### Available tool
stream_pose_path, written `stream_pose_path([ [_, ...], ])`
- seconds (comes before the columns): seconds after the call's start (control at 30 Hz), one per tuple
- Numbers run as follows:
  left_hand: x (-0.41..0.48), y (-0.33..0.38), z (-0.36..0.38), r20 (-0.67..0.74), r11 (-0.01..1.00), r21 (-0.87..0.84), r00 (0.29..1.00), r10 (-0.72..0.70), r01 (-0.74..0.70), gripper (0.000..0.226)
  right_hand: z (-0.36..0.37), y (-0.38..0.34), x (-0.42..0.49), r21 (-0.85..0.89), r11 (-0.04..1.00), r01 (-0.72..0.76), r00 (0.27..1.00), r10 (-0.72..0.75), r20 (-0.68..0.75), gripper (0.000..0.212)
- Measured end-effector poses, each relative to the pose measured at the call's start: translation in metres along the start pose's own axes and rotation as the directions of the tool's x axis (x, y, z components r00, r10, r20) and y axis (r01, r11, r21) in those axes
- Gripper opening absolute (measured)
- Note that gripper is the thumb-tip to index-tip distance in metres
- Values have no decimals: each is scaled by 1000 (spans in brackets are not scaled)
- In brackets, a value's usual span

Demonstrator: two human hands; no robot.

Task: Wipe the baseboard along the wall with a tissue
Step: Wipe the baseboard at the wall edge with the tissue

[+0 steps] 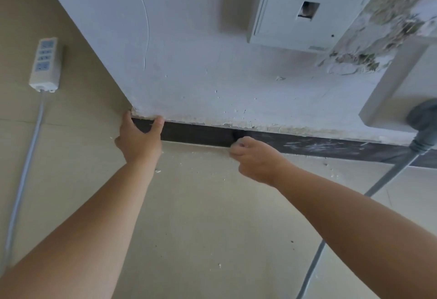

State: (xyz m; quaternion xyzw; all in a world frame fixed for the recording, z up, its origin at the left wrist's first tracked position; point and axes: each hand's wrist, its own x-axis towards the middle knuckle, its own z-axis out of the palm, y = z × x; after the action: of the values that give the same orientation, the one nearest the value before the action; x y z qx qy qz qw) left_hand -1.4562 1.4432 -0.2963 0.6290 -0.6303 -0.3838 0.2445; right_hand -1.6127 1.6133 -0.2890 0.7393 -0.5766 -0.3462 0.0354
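Note:
A dark baseboard (198,134) runs along the foot of a white wall (189,74), from the wall's corner at left to the right edge. My left hand (138,139) rests against the baseboard's left end at the corner, fingers apart, thumb and fingertips touching the wall's rough lower edge. My right hand (256,159) is closed in a fist against the baseboard's middle. A small bit of white tissue (241,143) shows at its fingertips; most of it is hidden. The baseboard right of that hand carries white dust streaks (314,146).
A white power strip (45,63) with its grey cord lies on the beige floor at left. A grey cable (378,184) crosses the floor at right from a plug (423,119). White crumbs (201,159) dot the floor. A white panel box (305,8) hangs on the wall.

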Motion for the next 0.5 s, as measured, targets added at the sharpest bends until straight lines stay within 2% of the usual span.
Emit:
stream_pose_path([
  [0.07, 0, -1, 1, -9, 1000, -27, 1000, -8, 8, 71, 17, -4, -19, 0, 1000, -31, 984, 31, 177, 18],
  [0.1, 0, -2, 2, -12, 999, -41, 1000, -9, 8, 71, 22, -5, -27, 39, 994, -106, 961, 92, 260, 22],
  [0.17, -2, 0, 3, -19, 999, -50, 1000, -4, 3, 71, 24, -7, -31, 82, 961, -263, 867, 198, 457, 26],
  [0.2, -3, 1, 3, -19, 999, -51, 1000, -5, 4, 72, 19, -9, -28, 102, 951, -293, 852, 211, 479, 26],
  [0.27, -5, 5, 1, -14, 999, -50, 1000, -9, 8, 74, 7, -20, -17, 232, 929, -288, 877, 159, 454, 23],
  [0.3, -6, 7, -1, -10, 999, -47, 1000, -12, 12, 74, -4, -27, -10, 326, 911, -252, 914, 114, 388, 19],
  [0.33, -7, 8, -2, -6, 999, -46, 1000, -16, 15, 74, -18, -34, -2, 319, 939, -128, 965, 43, 259, 13],
  [0.4, -9, 10, -4, 3, 998, -56, 1000, -26, 26, 74, -30, -41, 15, 125, 991, 56, 997, -61, 37, 12],
  [0.5, -9, 11, -5, 23, 994, -78, 997, -75, 77, 71, -34, -17, 23, -11, 993, 116, 991, -117, -62, 9],
])
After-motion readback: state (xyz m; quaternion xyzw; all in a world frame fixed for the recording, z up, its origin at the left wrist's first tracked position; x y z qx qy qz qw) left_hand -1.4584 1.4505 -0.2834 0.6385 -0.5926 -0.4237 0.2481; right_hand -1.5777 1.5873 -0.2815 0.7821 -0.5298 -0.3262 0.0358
